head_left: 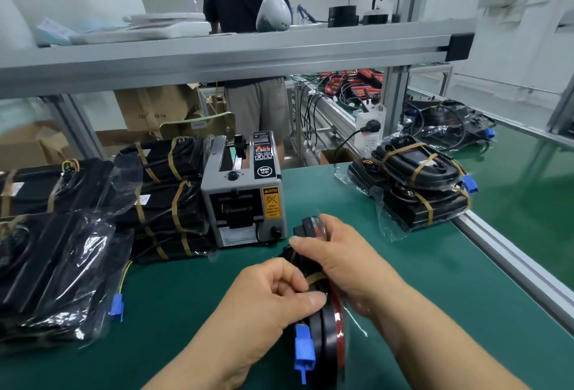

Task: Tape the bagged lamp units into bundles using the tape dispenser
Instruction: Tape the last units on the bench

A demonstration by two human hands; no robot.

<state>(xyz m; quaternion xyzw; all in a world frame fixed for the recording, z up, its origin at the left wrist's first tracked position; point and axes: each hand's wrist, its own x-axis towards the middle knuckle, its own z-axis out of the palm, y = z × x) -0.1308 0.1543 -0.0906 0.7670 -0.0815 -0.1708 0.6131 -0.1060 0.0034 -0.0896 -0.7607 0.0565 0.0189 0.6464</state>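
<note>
Green mat [192,302], tape dispenser [242,203] just beside stacked taped bundles [167,206]

A black bagged lamp unit [328,338] stands on edge before the grey tape dispenser [242,203].

Left hand [273,293] pinches the lamp unit [328,340], thumb pressed down; right hand [344,260], at its 2 o'clock, grips it too.

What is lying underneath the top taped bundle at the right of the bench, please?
A second taped bundle lies under the top bundle, resting on the green mat. Most of its upper face is covered.
</note>
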